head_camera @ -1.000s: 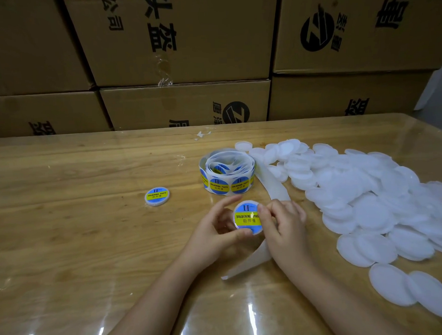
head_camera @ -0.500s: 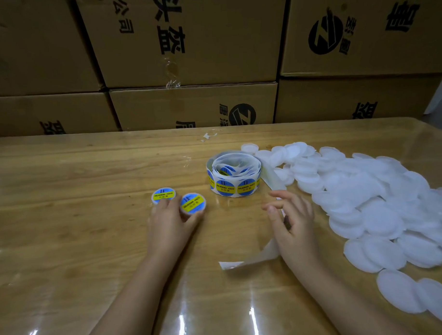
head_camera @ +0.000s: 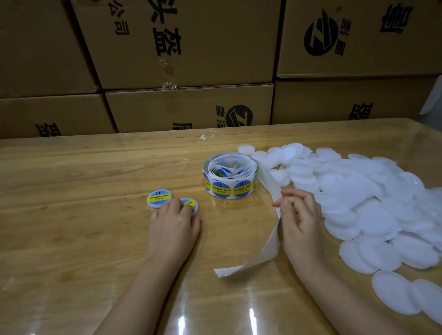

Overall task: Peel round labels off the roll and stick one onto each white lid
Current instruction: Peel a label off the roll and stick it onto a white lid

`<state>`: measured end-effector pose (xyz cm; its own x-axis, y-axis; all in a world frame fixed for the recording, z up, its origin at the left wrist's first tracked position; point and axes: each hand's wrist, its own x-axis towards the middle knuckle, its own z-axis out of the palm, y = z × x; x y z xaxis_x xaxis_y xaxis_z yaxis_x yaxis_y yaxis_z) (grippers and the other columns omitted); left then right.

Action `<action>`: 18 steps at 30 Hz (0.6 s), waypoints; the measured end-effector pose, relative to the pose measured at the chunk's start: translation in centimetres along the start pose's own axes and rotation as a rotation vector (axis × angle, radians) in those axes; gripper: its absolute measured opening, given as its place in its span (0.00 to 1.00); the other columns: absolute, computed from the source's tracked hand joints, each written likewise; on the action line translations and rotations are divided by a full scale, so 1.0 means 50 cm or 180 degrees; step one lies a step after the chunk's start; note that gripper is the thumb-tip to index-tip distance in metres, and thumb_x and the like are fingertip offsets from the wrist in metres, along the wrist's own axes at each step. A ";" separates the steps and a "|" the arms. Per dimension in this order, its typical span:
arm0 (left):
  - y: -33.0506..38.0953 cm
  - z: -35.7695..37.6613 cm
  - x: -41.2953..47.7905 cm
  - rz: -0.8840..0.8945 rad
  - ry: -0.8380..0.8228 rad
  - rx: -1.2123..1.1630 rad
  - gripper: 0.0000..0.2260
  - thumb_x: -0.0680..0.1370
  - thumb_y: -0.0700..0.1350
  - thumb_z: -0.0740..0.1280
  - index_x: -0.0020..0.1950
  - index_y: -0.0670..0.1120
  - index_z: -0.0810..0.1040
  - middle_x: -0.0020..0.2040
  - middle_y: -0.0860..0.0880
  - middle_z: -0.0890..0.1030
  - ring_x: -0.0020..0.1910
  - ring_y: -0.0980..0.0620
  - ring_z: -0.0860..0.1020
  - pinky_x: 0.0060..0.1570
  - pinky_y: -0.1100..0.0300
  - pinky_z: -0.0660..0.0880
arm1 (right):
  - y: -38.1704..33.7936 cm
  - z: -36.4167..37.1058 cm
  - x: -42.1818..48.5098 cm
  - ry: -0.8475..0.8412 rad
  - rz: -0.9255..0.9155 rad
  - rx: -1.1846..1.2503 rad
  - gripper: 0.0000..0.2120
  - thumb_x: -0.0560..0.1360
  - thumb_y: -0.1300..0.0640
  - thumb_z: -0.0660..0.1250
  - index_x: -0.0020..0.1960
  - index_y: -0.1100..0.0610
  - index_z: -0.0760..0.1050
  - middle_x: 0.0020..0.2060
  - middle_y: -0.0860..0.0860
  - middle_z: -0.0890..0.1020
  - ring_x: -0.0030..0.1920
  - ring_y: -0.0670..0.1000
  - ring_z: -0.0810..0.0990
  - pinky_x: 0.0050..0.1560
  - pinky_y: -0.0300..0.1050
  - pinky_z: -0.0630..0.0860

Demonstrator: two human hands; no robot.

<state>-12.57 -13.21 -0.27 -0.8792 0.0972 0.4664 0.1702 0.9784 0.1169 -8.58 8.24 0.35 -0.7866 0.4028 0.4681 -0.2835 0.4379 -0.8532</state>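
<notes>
Legibly, labels (head_camera: 220, 188) read "II SOLDERING PASTE"; left hand (head_camera: 173, 226) presses flat-fingered on a labelled lid (head_camera: 191, 203), right hand (head_camera: 300, 222) pinches the backing strip (head_camera: 257, 261).

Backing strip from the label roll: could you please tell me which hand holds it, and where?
The right hand pinches the backing strip midway along its loose tail, beside a label.

Left hand (head_camera: 175, 225) lies palm down, fingers stretched toward the far side, forearm entering from near left. Right hand (head_camera: 300, 222) stands on edge, fingers curled, thumb seemingly pinching the backing strip (head_camera: 268, 183).
</notes>
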 end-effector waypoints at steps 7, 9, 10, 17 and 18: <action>-0.046 0.021 0.008 -0.0866 -0.0577 0.0186 0.29 0.78 0.63 0.53 0.73 0.47 0.63 0.76 0.49 0.61 0.75 0.50 0.56 0.70 0.45 0.51 | 0.003 -0.001 0.001 -0.0021 0.0007 0.0032 0.12 0.76 0.54 0.56 0.40 0.47 0.77 0.51 0.43 0.75 0.58 0.47 0.70 0.55 0.34 0.64; -0.058 0.027 0.010 -0.1011 -0.0872 0.0004 0.32 0.77 0.66 0.49 0.75 0.49 0.59 0.77 0.51 0.57 0.75 0.51 0.54 0.71 0.41 0.50 | 0.003 -0.001 0.001 -0.0022 -0.0012 0.0027 0.12 0.77 0.56 0.58 0.41 0.50 0.77 0.50 0.44 0.75 0.58 0.49 0.71 0.56 0.37 0.65; -0.062 0.028 0.010 -0.1017 -0.0952 -0.0027 0.33 0.77 0.67 0.48 0.76 0.50 0.58 0.77 0.52 0.56 0.75 0.52 0.54 0.71 0.40 0.49 | 0.003 -0.001 0.001 -0.0021 -0.0033 0.0019 0.12 0.78 0.58 0.58 0.41 0.52 0.78 0.49 0.44 0.75 0.57 0.50 0.72 0.56 0.38 0.66; -0.062 0.020 0.010 -0.0897 -0.0815 -0.0079 0.29 0.77 0.66 0.52 0.74 0.56 0.59 0.77 0.52 0.55 0.75 0.46 0.53 0.69 0.38 0.50 | 0.004 -0.001 0.003 -0.0014 -0.0047 -0.0063 0.12 0.78 0.58 0.59 0.42 0.56 0.79 0.48 0.41 0.75 0.56 0.50 0.72 0.55 0.40 0.67; -0.057 0.014 0.012 -0.0688 -0.0544 -0.0151 0.24 0.77 0.63 0.56 0.70 0.55 0.67 0.74 0.51 0.63 0.72 0.43 0.60 0.65 0.40 0.58 | 0.003 0.000 0.003 -0.0005 -0.0038 -0.0063 0.13 0.77 0.56 0.57 0.42 0.56 0.79 0.47 0.41 0.75 0.56 0.50 0.72 0.55 0.40 0.66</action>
<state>-13.88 -15.84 -0.95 -0.9590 -0.0795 0.2720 -0.0123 0.9706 0.2402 -8.73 8.37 0.31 -0.7840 0.3962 0.4778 -0.2820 0.4584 -0.8428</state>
